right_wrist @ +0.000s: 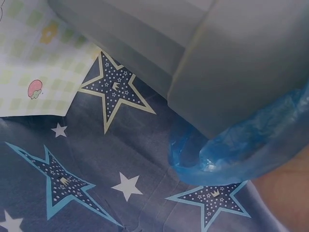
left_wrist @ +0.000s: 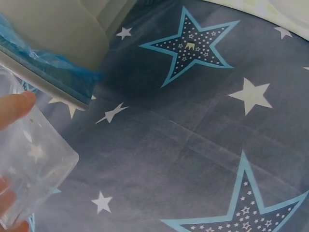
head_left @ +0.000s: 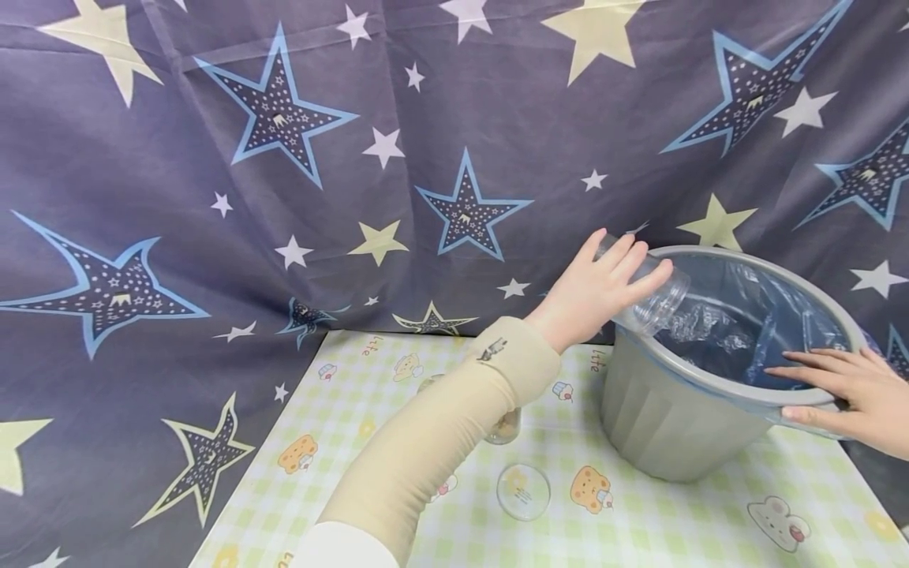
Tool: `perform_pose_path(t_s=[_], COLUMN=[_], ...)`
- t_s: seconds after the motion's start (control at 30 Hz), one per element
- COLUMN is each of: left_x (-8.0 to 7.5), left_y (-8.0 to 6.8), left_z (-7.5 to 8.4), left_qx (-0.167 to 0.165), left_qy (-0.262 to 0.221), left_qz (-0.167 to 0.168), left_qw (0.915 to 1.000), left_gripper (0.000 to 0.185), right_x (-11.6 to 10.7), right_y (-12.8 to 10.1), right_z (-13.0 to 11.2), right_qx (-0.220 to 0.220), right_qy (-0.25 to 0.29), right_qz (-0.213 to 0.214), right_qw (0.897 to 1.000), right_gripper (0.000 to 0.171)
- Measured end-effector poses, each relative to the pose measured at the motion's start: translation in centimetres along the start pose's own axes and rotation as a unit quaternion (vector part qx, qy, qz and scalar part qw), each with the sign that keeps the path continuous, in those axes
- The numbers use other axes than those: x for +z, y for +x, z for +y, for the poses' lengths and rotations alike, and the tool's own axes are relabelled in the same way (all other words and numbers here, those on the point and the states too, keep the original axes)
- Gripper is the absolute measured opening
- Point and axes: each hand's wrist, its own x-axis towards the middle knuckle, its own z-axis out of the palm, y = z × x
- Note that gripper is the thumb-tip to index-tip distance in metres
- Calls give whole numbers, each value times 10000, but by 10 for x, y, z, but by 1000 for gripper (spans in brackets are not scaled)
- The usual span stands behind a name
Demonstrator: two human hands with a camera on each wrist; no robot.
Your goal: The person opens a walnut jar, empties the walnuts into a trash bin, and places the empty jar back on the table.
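My left hand (head_left: pixel 592 288) grips a clear plastic jar (head_left: pixel 656 308), tilted with its mouth end over the near-left rim of a grey trash bin (head_left: pixel 667 418). In the left wrist view, the jar (left_wrist: pixel 50 154) is see-through with a few small specks on its wall, and fingertips press its sides. My right hand (head_left: pixel 848 390) holds the bin's right rim, with the thumb outside and the fingers reaching inside. A thin blue trash bag (head_left: pixel 767 339) lines the bin; its edge folds over the rim, also seen as blue film (right_wrist: pixel 241 150) in the right wrist view.
A round clear lid (head_left: pixel 523 491) lies on the checked tablecloth (head_left: pixel 639 528). Partly hidden behind the left forearm stands a clear container (head_left: pixel 506 427) with something brownish inside. A dark star-patterned curtain (head_left: pixel 341 205) hangs behind the table.
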Motion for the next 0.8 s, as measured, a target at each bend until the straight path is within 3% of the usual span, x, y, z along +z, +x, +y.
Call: perform_pose_path(t_s=[0.23,0.4,0.8], left_x=[1,0,-3], left_y=[-8,-13,-33], left_z=[-5,-8,-18], left_qx=[-283,-356,-1074], left_qy=[-226,-392,-1229], left_qz=[-162,-384,-244], left_qw=[9992,9979,9863], left_gripper=[53,66,90], right_x=[1,4,6], right_y=[2,2,3], right_z=[-1,1,0], right_qx=[32,-3,-115], right_qy=[-24,16,84], right_qz=[5,-12,173], right_qw=[10000,10000,9997], right_gripper=[63,64,66])
